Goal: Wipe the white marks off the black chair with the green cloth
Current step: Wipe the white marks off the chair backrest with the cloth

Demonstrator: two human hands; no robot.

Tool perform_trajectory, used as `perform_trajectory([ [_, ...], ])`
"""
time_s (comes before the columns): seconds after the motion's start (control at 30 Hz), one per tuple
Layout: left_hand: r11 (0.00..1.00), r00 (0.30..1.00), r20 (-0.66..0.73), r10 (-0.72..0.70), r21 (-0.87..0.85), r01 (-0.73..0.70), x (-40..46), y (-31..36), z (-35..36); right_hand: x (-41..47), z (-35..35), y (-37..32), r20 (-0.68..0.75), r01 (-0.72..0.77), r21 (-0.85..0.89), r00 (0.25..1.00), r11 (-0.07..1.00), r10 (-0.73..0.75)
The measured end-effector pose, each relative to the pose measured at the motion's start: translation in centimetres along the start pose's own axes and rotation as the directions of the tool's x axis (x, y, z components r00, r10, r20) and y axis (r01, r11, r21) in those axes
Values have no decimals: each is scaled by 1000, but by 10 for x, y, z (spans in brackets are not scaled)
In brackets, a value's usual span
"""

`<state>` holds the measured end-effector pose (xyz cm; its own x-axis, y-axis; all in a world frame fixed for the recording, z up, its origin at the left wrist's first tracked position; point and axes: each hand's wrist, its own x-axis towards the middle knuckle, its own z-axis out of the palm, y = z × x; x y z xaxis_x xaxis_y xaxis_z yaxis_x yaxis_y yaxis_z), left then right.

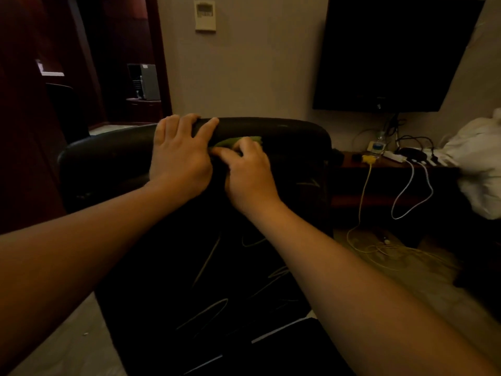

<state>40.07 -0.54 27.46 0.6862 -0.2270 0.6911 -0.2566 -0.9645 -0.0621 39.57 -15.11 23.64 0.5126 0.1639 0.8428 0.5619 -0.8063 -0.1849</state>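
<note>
The black chair [292, 137] faces away from me, its padded back filling the middle of the view. My left hand [180, 156] grips the top edge of the backrest, fingers curled over it. Just to its right, my right hand [249, 172] presses the green cloth [235, 141] against the upper part of the backrest; only a small strip of the cloth shows above the fingers. Thin white scribble marks [208, 313] run across the lower back of the chair, with more marks [307, 183] at the right side.
A dark television [393, 52] hangs on the wall at the right. Below it a low wooden shelf [352, 164] carries a power strip, a water bottle and cables. Yellow and white cables [379, 248] trail to the floor. White bedding [479, 164] lies at the far right.
</note>
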Motion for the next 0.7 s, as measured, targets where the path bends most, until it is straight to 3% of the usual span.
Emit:
perform_trajectory([
  [0.1,1000,999,-42,28,5,-28,0,2,3,2,-14,34,-7,-66,-144,998,987,66],
  [0.27,999,999,-43,32,11,-32,1,2,5,-6,-38,88,-4,-149,-246,988,958,153],
  [0.53,1000,998,-63,17,-2,-18,2,4,8,-23,-58,120,-68,-331,-286,943,899,325],
  [0.7,1000,999,-50,-2,-10,2,3,10,4,-27,-65,126,-100,-508,-215,861,834,499],
])
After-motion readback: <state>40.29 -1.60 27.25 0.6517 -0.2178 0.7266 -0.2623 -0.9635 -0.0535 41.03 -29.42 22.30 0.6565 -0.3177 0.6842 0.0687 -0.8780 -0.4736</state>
